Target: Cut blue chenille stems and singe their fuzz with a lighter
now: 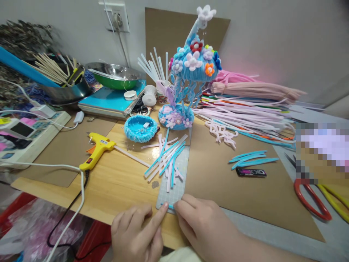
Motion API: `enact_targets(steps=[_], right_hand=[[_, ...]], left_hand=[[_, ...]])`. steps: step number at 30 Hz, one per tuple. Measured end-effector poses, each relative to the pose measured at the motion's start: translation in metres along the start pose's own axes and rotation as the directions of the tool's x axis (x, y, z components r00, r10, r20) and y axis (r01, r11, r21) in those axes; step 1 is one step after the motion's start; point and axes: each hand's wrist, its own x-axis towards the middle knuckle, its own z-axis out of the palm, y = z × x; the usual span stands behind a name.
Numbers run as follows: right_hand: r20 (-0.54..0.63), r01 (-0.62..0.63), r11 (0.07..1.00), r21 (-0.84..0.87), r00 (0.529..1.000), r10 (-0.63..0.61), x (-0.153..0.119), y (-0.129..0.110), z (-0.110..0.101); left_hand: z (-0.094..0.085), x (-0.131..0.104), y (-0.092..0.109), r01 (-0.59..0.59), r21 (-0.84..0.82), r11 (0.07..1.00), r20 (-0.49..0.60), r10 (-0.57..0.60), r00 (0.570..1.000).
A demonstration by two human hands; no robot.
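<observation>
A short piece of blue pipe cleaner (pixel 171 206) lies at the near end of the grey cutting mat (pixel 170 194). My right hand (pixel 203 220) is closed in a pinch at its right end. My left hand (pixel 139 233) has the index finger stretched out, its tip touching the blue piece, while the other fingers are loosely bent and hold nothing. Just beyond both hands, several cut blue and pale pink pipe cleaners (pixel 166 160) lie crisscrossed. More blue pieces (pixel 252 159) rest on brown cardboard (pixel 218 182) at the right.
A yellow glue gun (pixel 98 151) with its cord lies left. Behind are a blue fuzzy bowl (pixel 140 129) and a tall flower-covered pipe cleaner piece (pixel 196 65). Red-handled scissors (pixel 312 200) and a black packet (pixel 251 172) are right; a power strip (pixel 51 125) is far left.
</observation>
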Motion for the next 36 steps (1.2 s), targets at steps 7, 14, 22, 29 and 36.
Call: enact_targets(steps=[7, 14, 22, 29, 36], right_hand=[[0.038, -0.042, 0.999, 0.018, 0.998, 0.041, -0.001, -0.001, -0.004], [0.106, -0.124, 0.988, 0.09, 0.988, 0.114, -0.008, 0.004, -0.018], [0.128, -0.109, 0.988, 0.112, 0.987, 0.095, -0.01, 0.006, -0.019], [0.107, -0.127, 0.987, 0.103, 0.987, 0.116, -0.009, 0.006, -0.016], [0.101, -0.093, 0.992, 0.083, 0.991, 0.084, -0.007, 0.007, -0.016]], left_hand=[[0.0, 0.0, 0.0, -0.002, -0.01, 1.0, -0.004, 0.002, 1.0], [-0.001, 0.001, 0.0, -0.004, 0.001, 1.0, -0.009, 0.004, 1.0], [0.0, 0.001, -0.001, -0.005, 0.003, 1.0, 0.0, 0.005, 1.0], [0.0, -0.001, -0.001, 0.0, 0.002, 1.0, 0.008, 0.0, 1.0], [0.001, 0.0, -0.001, -0.002, -0.007, 1.0, 0.006, 0.002, 1.0]])
